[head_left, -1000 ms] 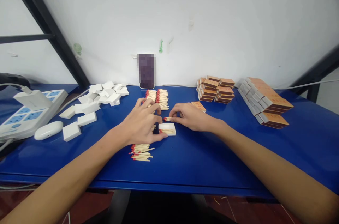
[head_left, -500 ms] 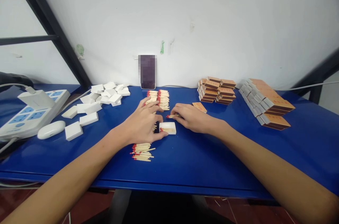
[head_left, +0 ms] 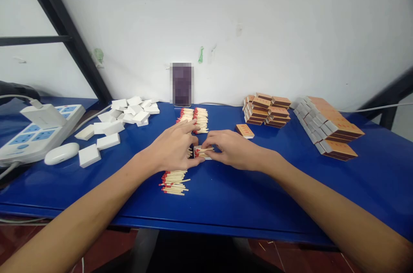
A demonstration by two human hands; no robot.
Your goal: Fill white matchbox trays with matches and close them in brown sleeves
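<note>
A white matchbox tray (head_left: 208, 158) lies on the table between my hands, with red-headed matches in it. My left hand (head_left: 174, 148) curves around the tray's left end, thumb at the near corner and forefinger at the far one. Above the tray, my right hand (head_left: 232, 148) pinches a few matches (head_left: 207, 150), their red heads pointing left. My left hand partly hides the loose matches beneath and behind it. Nearer the front edge lies a heap of matches (head_left: 175, 182), and farther back are two upright-looking bunches, of which the right matches bunch (head_left: 201, 120) shows best.
An orange matchbox (head_left: 245, 130) lies beyond my right hand. Stacked matchboxes (head_left: 267, 110) and a larger matchbox stack (head_left: 329, 127) stand right. White trays (head_left: 109, 128), a white oval case (head_left: 61, 154) and a power strip (head_left: 41, 135) are left. A phone (head_left: 181, 84) leans on the wall.
My right hand has moved left and toward me, bringing its pinched matches over the tray. My left hand stays at the tray's end. The view has shifted slightly.
</note>
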